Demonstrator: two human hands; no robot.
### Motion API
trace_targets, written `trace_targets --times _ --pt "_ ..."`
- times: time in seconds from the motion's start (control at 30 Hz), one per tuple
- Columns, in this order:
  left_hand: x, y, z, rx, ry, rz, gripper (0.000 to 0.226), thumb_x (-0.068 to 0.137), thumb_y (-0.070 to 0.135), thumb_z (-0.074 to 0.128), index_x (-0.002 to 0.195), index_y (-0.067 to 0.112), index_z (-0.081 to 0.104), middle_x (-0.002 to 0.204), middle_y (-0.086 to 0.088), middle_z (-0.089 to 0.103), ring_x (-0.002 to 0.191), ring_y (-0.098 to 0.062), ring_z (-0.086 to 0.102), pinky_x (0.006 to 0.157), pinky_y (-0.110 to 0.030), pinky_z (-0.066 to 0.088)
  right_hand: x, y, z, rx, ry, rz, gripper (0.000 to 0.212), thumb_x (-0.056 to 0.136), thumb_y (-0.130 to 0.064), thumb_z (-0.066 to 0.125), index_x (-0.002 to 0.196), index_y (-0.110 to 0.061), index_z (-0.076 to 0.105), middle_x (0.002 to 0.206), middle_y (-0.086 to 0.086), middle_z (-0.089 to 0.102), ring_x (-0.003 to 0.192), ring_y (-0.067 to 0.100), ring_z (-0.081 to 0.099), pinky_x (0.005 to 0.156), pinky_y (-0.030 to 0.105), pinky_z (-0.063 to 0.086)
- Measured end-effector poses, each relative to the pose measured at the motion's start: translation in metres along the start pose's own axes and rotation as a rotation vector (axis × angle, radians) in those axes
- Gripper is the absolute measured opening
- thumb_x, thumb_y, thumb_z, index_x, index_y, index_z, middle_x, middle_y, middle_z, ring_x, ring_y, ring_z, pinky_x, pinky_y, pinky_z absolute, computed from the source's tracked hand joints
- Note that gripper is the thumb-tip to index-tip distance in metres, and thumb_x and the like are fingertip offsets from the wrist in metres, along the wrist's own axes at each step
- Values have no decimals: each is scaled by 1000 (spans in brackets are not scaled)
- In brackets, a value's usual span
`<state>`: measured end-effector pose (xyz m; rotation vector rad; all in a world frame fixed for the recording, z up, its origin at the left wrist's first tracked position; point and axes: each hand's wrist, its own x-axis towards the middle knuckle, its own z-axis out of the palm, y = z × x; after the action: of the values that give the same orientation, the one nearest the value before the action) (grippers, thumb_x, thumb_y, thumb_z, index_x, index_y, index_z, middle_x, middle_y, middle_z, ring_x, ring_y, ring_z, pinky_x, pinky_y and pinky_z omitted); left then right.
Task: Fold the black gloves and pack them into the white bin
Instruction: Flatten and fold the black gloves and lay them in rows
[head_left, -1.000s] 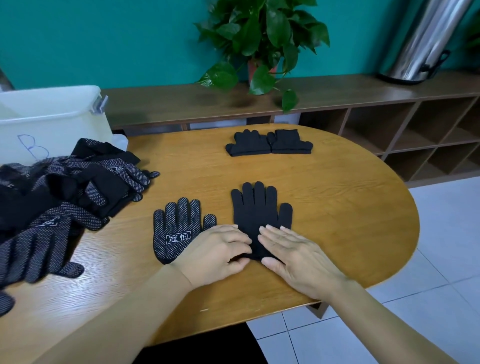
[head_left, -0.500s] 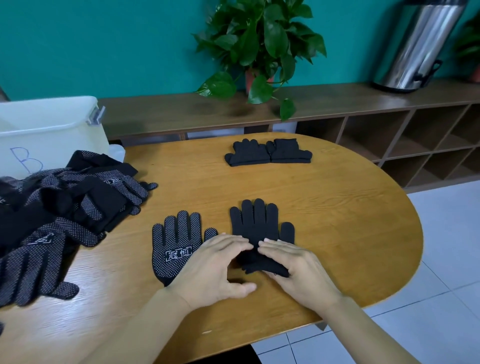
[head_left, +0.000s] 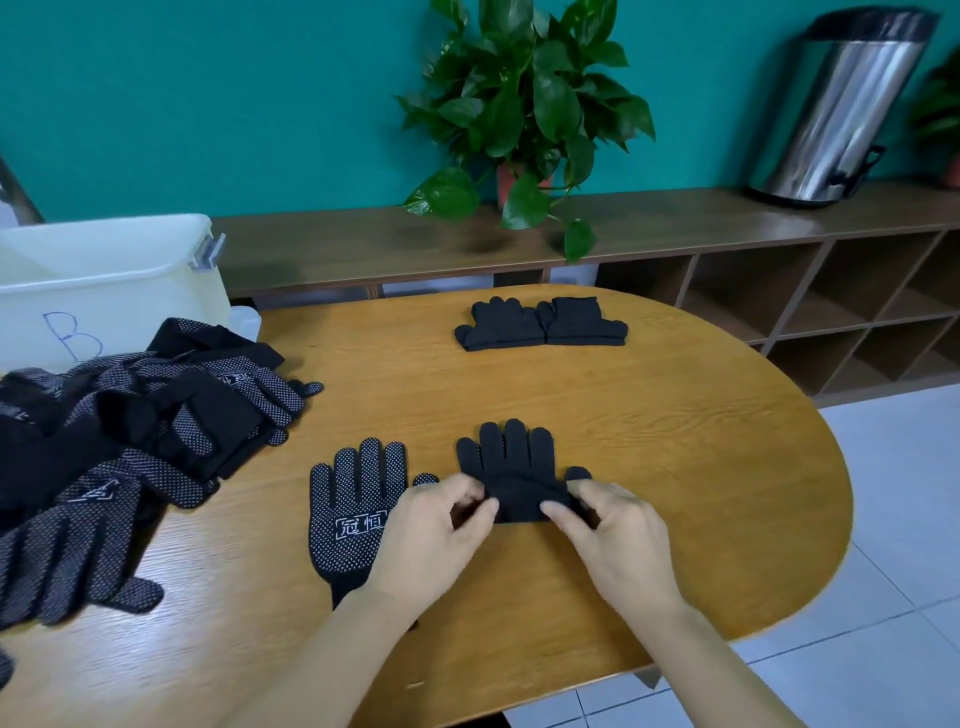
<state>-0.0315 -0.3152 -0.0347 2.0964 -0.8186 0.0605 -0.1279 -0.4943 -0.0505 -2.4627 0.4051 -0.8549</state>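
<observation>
Left hand (head_left: 436, 525) and right hand (head_left: 608, 525) both pinching the near edge of the plain black knit glove (head_left: 511, 467), thumb and fingertips closed on the cuff, one hand at each corner. Probably held so to lift the cuff evenly and turn it over toward the glove's fingers, for a straight fold. Glove lying flat on the oval wooden tabletop (head_left: 675, 467), its fingers pointing away from the hands, its cuff already a little raised and bunched between them.

Just left of this glove, partly under the left wrist, the black glove with white dots and a printed label (head_left: 348, 499), flat and palm up, likely the partner waiting for its turn. Beyond the plain glove, well apart, a folded pair of black gloves (head_left: 540, 325), seemingly finished and put aside. Far to its left, a loose heap of black dotted gloves (head_left: 130, 431), still to fold. Behind the heap, touching it, the white plastic bin marked with a blue letter (head_left: 104, 280), not yet receiving the folded pair.
</observation>
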Motion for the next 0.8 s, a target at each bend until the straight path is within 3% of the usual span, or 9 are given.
trace_targets --times 0.07,0.2,0.3,0.37,0.43,0.53,0.67,0.73,0.8 --pt "10 2 2 -32 39 -86 8 89 28 68 82 26 67 67 18 64 67 -6 62 67 -28 52 12 -6 6 -66 39 57 23 82 -38 75 84 -16 73 67 -8 62 63 10 55 50 22 35" --pt "30 -1 10 -67 59 -197 10 91 26 67 88 18 71 70 12 67 67 -4 62 67 -28 52 36 -12 20 -102 3 122 34 88 -46 66 102 -16 74 78 1 72 70 22 65 58 32 47" --pt "35 -7 15 32 108 -192 14 91 28 67 96 16 73 75 12 69 73 -7 65 84 -29 49 44 -8 33 -150 14 95 36 86 -44 69 106 -15 75 86 4 75 72 25 69 59 32 49" --pt "36 -7 16 181 129 -177 18 93 33 64 107 23 70 83 11 70 81 -10 66 102 -32 33 46 -3 41 -211 49 38 34 77 -41 79 97 -14 77 78 3 75 59 23 68 50 30 49" --pt "37 -7 16 288 111 -191 26 95 40 59 118 29 62 85 13 68 82 -5 64 103 -26 18 47 -2 45 -262 87 -17 35 68 -38 86 90 -13 78 71 2 73 51 19 66 45 27 49" --pt "38 -9 16 318 74 -201 28 95 42 58 120 29 58 78 14 60 74 -3 57 103 -23 13 47 -2 45 -262 103 -33 35 67 -34 87 90 -10 77 74 3 74 54 20 67 50 30 53" --pt "38 -9 13 303 59 -184 28 94 41 60 117 27 61 80 14 58 74 -2 51 105 -24 17 44 -4 38 -218 61 -17 33 76 -32 82 100 -10 75 82 3 73 64 21 66 68 35 54" --pt "35 -11 11 271 70 -174 29 91 40 64 116 25 63 84 15 59 77 -2 52 107 -31 28 40 -5 31 -227 65 -60 33 77 -27 82 103 -8 74 86 3 70 72 21 66 69 36 54" --pt "30 -13 8 209 121 -125 31 87 35 71 113 20 67 89 13 62 83 -6 60 100 -40 44 34 -7 25 -234 91 -129 31 79 -21 81 105 -5 73 91 4 68 79 22 66 69 34 55"
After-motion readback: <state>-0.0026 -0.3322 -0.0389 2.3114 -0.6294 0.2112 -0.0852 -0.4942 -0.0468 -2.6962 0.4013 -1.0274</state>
